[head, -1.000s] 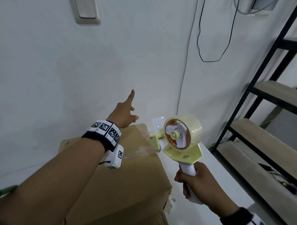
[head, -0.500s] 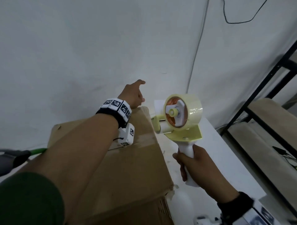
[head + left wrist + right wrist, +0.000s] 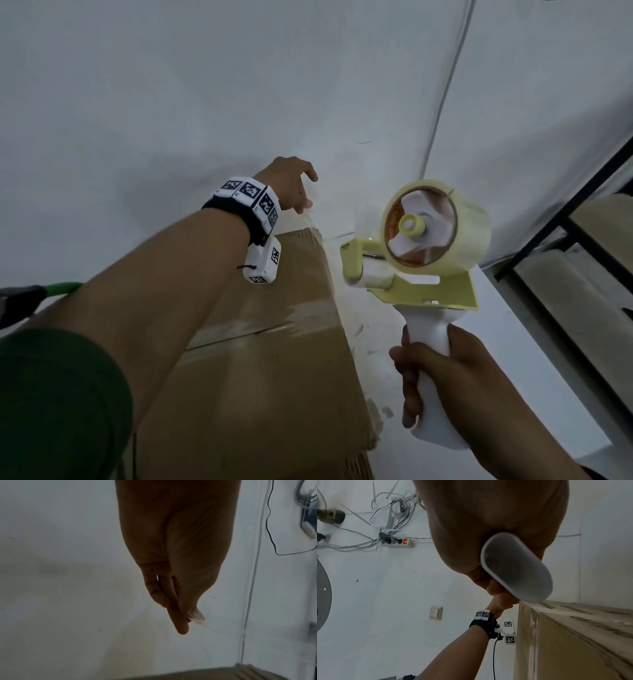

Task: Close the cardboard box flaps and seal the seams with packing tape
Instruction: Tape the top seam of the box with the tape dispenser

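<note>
My right hand (image 3: 455,387) wrapped the white handle of the one yellow tape dispenser (image 3: 416,260), its clear roll upright beside the brown cardboard box (image 3: 274,359) on the white bench (image 3: 534,370). Only the right wrist view showed the handle's butt end. One tape strip (image 3: 274,318) crossed the closed flaps. Beyond, my left hand (image 3: 291,185) hung past the box's far edge; the left wrist view alone showed its fingers (image 3: 178,615) pinching a blurred clear scrap (image 3: 197,616).

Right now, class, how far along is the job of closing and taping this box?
Done: the box flaps are shut and a strip of tape covers the middle seam. In hand: the right hand grips the tape dispenser beside the box, while the left hand pinches a clear tape end past the far edge. Left: probably the remaining seams, which are hidden here.
</note>
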